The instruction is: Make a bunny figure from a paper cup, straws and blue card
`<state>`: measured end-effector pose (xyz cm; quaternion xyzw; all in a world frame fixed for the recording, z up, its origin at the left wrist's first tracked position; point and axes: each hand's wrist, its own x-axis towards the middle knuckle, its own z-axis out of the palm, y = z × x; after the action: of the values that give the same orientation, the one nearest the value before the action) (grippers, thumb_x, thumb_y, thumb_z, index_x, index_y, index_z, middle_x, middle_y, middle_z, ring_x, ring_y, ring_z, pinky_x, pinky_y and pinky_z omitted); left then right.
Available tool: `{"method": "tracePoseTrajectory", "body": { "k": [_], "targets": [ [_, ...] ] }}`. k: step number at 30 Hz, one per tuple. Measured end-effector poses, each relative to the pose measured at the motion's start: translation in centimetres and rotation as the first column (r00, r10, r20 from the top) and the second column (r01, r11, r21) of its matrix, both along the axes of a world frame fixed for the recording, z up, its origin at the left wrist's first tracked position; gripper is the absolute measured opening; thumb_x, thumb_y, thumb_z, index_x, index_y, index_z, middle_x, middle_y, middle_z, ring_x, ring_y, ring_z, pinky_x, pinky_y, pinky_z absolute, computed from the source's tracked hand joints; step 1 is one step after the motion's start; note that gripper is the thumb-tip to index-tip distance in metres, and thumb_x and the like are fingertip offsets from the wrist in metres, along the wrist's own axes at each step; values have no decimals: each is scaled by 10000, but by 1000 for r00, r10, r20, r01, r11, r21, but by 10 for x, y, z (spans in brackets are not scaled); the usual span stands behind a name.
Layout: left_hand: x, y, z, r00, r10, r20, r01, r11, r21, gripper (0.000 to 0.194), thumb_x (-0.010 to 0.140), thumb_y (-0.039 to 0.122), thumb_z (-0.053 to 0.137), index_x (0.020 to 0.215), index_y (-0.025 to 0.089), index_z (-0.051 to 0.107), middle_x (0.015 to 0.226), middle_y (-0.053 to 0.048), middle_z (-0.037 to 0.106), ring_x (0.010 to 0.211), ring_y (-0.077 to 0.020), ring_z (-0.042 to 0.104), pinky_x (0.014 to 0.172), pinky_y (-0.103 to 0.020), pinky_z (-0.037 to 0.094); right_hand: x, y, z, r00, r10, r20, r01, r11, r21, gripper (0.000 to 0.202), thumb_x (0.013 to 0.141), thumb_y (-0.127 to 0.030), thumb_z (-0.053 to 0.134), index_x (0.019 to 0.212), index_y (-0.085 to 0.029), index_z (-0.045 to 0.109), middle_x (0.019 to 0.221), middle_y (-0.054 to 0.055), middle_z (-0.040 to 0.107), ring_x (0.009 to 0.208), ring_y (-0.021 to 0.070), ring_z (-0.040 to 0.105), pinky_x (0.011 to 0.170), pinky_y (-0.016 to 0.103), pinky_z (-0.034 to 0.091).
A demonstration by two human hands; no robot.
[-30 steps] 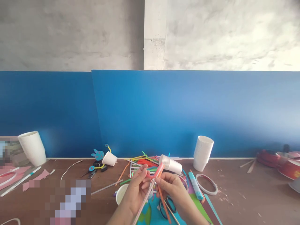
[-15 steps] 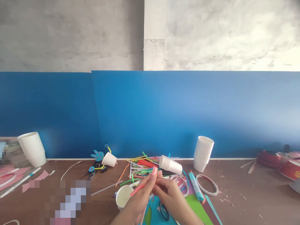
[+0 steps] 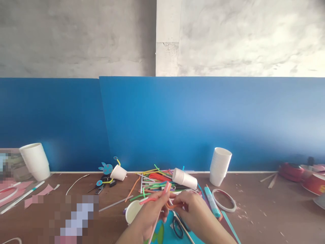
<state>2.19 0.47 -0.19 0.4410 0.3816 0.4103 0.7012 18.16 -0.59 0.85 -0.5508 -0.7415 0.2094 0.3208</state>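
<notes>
My left hand [image 3: 155, 210] pinches a pink straw [image 3: 148, 200], which sticks out on both sides of the thumb. At its right, my right hand [image 3: 195, 210] has its fingers closed on a bent orange straw [image 3: 171, 205] that runs toward the left hand. The fingers hide where the two straws come close, so I cannot tell whether they join. A pale thin stick [image 3: 153, 228] passes below the left hand. Scissors [image 3: 178, 227] with black handles lie under the right forearm on blue paper [image 3: 166, 227]. A white paper cup [image 3: 132, 211] stands beside my left wrist.
Behind the hands lies a pile of coloured straws [image 3: 154, 184] with a toppled cup stack [image 3: 185, 178]. Another cup stack [image 3: 220, 166] stands right of it, near a glue tube [image 3: 212, 202] and a tape ring [image 3: 224, 200]. A decorated cup [image 3: 118, 173] is at left. A blue partition [image 3: 203, 122] closes the back.
My right hand has moved right and turned over, away from the left fingertips. The orange bend now shows between the hands. My left hand stays near its place, still holding the pink straw.
</notes>
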Motion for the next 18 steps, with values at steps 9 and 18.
{"method": "tracePoseTrajectory", "body": {
  "k": [9,18],
  "targets": [
    [1,2,-4,999,-40,-9,40,999,21,566,661,636,662,925,135,678,405,82,410,342,-37,284,376,-197,116,9,6,9,905,-28,-425,-66,977,-204,316,736,-468,676,907,-202,679,859,52,686,821,221,602,676,281,447],
    [-10,-3,14,978,-151,144,136,985,106,505,616,420,802,1028,166,662,975,-101,672,776,-189,650,656,-261,468,6,12,10,651,-68,-756,-206,943,-261,358,776,-504,646,700,-157,696,707,36,664,726,182,568,732,296,430]
  ]
}}
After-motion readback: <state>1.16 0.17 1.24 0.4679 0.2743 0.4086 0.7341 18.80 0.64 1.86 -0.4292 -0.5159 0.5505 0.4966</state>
